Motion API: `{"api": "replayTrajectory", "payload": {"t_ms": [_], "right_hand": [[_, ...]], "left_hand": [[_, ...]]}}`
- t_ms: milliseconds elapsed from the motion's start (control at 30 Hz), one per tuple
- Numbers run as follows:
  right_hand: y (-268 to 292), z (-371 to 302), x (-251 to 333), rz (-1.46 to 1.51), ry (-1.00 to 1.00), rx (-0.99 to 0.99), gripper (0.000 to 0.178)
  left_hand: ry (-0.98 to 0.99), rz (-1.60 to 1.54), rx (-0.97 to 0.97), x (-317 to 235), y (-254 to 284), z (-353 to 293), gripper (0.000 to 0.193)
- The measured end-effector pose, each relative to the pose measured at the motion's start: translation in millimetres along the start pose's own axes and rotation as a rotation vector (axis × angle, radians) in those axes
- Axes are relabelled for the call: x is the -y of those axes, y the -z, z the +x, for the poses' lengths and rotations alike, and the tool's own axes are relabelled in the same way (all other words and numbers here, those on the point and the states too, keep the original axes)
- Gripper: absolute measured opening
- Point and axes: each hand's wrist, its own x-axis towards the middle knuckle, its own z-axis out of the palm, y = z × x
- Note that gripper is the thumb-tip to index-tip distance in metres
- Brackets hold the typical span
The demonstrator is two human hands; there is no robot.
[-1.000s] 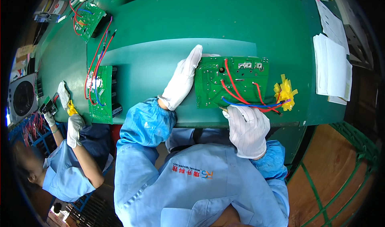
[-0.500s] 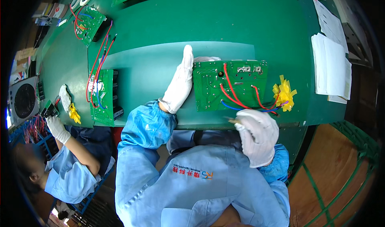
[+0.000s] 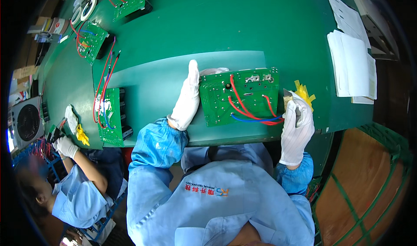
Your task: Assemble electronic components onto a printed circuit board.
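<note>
A green circuit board with red and blue wires is propped at the table's front, its soldered face toward me. My white-gloved left hand holds its left edge, some fingers reaching behind the board. To the right of the board, my gloved right hand is closed on a small tan tool with a thin greyish tip; its exact kind is unclear. The red wires run from the board toward this hand, where their ends are hidden. Beyond the hand lies a bundle of yellow tape strips.
More wired boards lie left, one nearby and others at the far left. Paper sheets rest on the right. A co-worker's gloved hand works near a fan. White tape rolls stand far left.
My right hand has moved right and away from me, from below the board to its right side, bringing the tool upright. The left hand keeps its hold on the board. The whole view has shifted slightly.
</note>
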Motion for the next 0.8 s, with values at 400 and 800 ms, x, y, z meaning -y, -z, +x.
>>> {"api": "replayTrajectory", "payload": {"t_ms": [400, 800], "right_hand": [[-9, -23, 1, 0.212, -0.159, 0.097, 0.011], [-7, -38, 6, 0.328, -0.195, 0.160, 0.012]], "left_hand": [[-0.027, -0.025, -0.069, 2, 1, 0, 0.086], [-0.016, -0.048, -0.051, -11, 6, 1, 0.083]]}}
